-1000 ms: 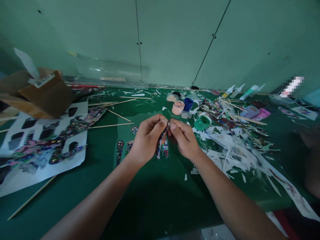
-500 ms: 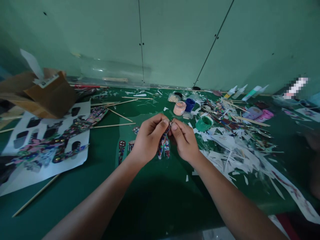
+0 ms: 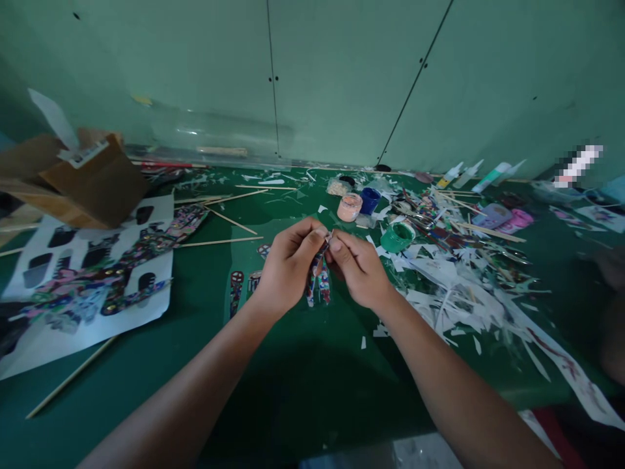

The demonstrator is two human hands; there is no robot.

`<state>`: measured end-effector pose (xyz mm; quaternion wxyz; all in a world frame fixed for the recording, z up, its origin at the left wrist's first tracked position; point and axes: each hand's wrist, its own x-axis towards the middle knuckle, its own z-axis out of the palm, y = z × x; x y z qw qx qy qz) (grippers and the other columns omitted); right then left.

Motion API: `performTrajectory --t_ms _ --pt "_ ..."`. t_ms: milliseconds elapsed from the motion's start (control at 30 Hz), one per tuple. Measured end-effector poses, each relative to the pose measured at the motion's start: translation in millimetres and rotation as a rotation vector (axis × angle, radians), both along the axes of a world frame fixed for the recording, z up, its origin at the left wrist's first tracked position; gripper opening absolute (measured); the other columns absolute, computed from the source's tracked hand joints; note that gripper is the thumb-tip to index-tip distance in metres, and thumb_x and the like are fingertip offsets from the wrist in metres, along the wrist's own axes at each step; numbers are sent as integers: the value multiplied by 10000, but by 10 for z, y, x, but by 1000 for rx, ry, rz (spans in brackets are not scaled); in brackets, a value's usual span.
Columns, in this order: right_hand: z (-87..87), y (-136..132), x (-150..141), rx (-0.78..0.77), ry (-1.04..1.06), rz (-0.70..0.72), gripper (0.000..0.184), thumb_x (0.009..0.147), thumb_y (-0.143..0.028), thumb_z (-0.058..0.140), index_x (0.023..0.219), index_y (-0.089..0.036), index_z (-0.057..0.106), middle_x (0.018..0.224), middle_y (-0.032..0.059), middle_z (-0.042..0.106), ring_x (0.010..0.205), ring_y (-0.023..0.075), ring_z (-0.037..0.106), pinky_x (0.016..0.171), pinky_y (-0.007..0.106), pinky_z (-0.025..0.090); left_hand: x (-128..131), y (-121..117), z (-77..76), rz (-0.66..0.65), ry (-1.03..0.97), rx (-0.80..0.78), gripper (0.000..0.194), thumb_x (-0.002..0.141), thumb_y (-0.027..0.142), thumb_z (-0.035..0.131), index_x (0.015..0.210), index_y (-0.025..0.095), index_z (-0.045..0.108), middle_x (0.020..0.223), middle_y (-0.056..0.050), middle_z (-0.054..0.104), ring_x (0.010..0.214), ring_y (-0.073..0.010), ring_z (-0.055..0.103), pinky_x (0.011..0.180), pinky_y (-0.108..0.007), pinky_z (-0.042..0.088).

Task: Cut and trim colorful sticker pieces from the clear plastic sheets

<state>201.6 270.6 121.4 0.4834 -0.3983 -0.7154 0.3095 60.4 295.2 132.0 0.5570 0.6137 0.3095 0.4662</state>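
Observation:
My left hand (image 3: 293,264) and my right hand (image 3: 359,267) meet at the middle of the table, thumbs and fingertips pinched together. Between them is a small colourful patterned cutout (image 3: 319,283), its lower strips hanging below the fingers. Its upper part is hidden by my fingertips. Both hands are closed on it. Under and beside my left hand lies a clear plastic sheet (image 3: 247,244) with more patterned cutouts (image 3: 236,290) on it.
To the left, a cardboard box (image 3: 92,182) stands on a white printed sheet (image 3: 137,312). Wooden sticks (image 3: 73,378) lie about. On the right are an open green paint pot (image 3: 398,236), a peach pot (image 3: 349,207), a blue pot (image 3: 370,200) and heaped paper scraps (image 3: 444,293).
My hands stay pinched on the cutout, with only slight finger movement. The whole view has shifted a little.

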Motion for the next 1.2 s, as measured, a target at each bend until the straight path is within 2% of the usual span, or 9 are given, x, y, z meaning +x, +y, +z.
performTrajectory --t_ms 133,333,467,633,767,833,967,1100,1200 --pt "-49 19 4 -45 42 28 333 980 -402 399 712 -212 453 620 -29 435 533 97 428 486 252 303 -6 12 12 6 26 36 228 919 283 476 713 193 512 537 39 433 487 -85 381 474 -251 299" --pt "-112 79 15 -184 363 -4 349 950 -483 426 733 -220 502 534 -64 342 410 80 271 414 250 217 -6 25 28 62 151 159 237 933 282 461 728 176 516 613 28 419 542 -86 361 499 -245 286" --pt "-80 95 28 -129 255 -116 377 881 -522 539 674 -215 466 528 -66 331 445 79 289 438 244 228 4 27 -5 153 249 245 223 913 261 497 709 172 509 611 34 378 544 -82 347 489 -236 269" --pt "-79 120 53 -28 180 -279 354 880 -477 563 674 -218 437 560 -55 393 507 91 355 496 246 281 36 21 -22 91 150 -17 201 942 332 437 786 204 434 611 43 492 423 -63 440 428 -213 344" --pt "-92 164 105 50 51 -417 439 885 -491 542 597 -219 352 515 -64 307 493 93 320 498 257 259 46 24 -13 42 62 -160 193 935 335 441 787 217 407 510 74 438 327 -50 351 352 -195 267" --pt "-86 172 115 78 -48 -441 390 885 -451 553 614 -212 405 532 -57 367 504 95 348 503 257 270 47 28 -15 30 20 -217 161 935 292 402 798 212 432 497 71 421 330 -48 323 351 -192 241" --pt "-73 145 96 94 -31 -382 186 911 -357 522 831 -201 582 703 -14 563 616 112 495 578 256 364 41 31 -34 -32 -24 -228 203 924 242 320 836 191 495 536 41 454 376 -57 358 383 -204 269" --pt "-81 109 68 51 93 -305 250 907 -420 528 832 -201 622 692 -12 560 605 110 506 557 253 376 35 16 -37 -71 -8 -227 232 934 311 338 801 185 480 580 34 440 420 -56 364 400 -204 268" --pt "-92 106 68 49 140 -287 263 903 -441 531 838 -203 623 693 -13 558 600 109 505 556 253 386 40 1 -26 -94 70 -193 188 914 252 393 742 187 430 605 38 440 438 -51 385 420 -207 281"
